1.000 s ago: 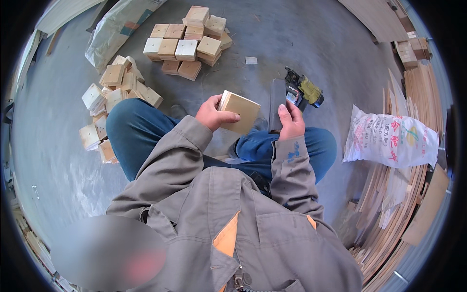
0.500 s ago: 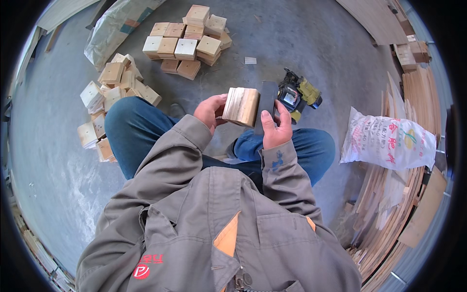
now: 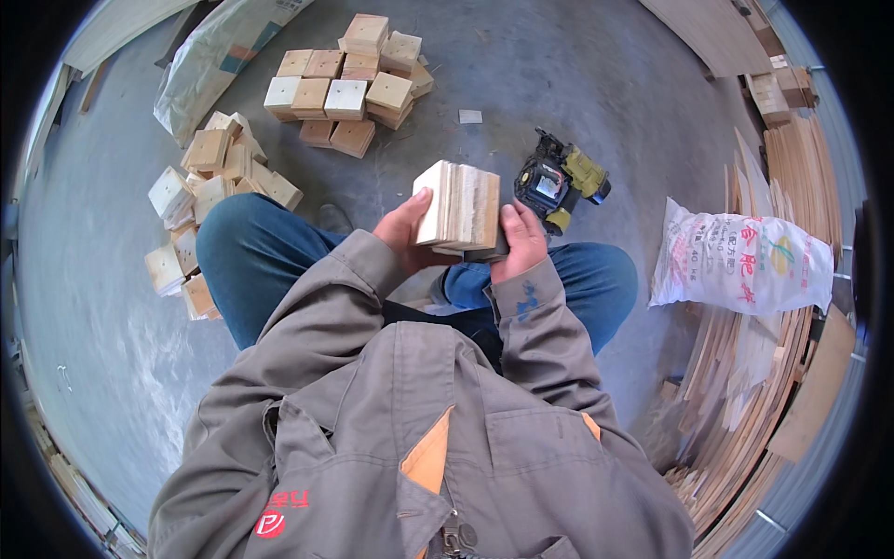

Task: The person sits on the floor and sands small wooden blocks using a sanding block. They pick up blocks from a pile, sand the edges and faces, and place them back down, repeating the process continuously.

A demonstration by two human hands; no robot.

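My left hand (image 3: 402, 231) is closed on a squarish block of layered wood (image 3: 458, 207), thumb against its left face. The block is lifted above my lap, its striped layers turned toward me. My right hand (image 3: 521, 242) grips a dark grey flat slab (image 3: 492, 250), mostly hidden beneath the block's lower right side. Whether the slab presses against the block, I cannot tell. Just beyond my right hand, a yellow-green and black power tool (image 3: 562, 182) lies on the floor.
Stacks of square wooden blocks (image 3: 346, 98) stand ahead, with another heap (image 3: 216, 168) beside my left knee. A white printed sack (image 3: 745, 256) lies on long wooden strips (image 3: 745, 373) at the right. A pale plastic sheet (image 3: 209, 70) is at the far left.
The wooden block has turned, showing a broad pale face at its left. The dark slab, upright beside the block before, has moved down beneath it with my right hand.
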